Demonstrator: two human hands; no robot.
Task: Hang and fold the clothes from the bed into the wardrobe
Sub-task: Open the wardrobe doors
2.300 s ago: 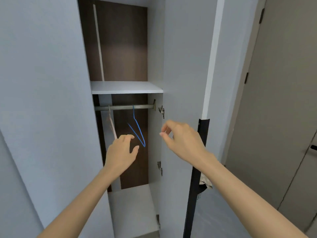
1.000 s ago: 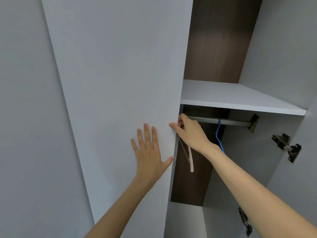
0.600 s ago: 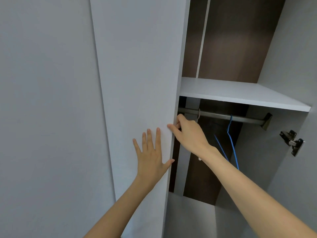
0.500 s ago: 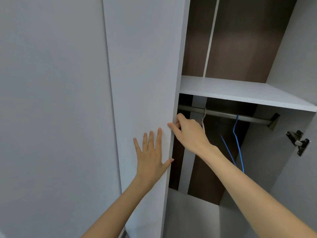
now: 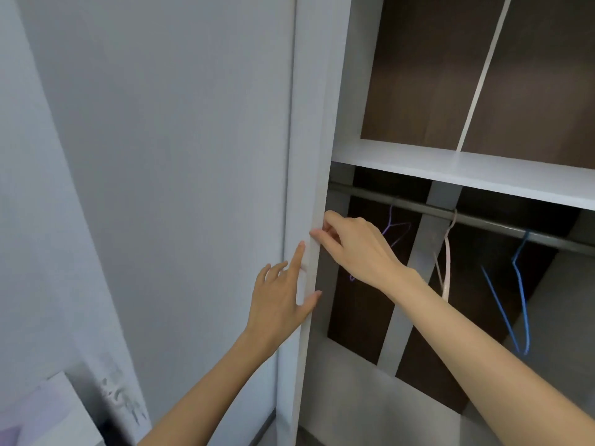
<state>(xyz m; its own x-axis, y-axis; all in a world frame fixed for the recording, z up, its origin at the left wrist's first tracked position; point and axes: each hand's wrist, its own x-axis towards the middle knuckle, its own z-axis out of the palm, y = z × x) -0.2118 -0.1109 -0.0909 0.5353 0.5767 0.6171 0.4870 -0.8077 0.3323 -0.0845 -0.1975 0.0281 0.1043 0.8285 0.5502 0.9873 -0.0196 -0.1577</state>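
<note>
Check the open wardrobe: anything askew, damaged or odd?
Nothing looks damaged or spilled. The thin purple wire hanger, pale pink hanger and thin blue wire hanger hang bare on the dark metal rail, turned at differing angles. The right hand grips the white door edge.

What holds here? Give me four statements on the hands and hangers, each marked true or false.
1. A purple hanger, a pink hanger and a blue hanger hang on the rail. True.
2. A shirt hangs on the blue hanger. False: it is bare.
3. The right hand grips the door edge. True.
4. The left hand holds a hanger. False: it rests on the door edge.
</note>
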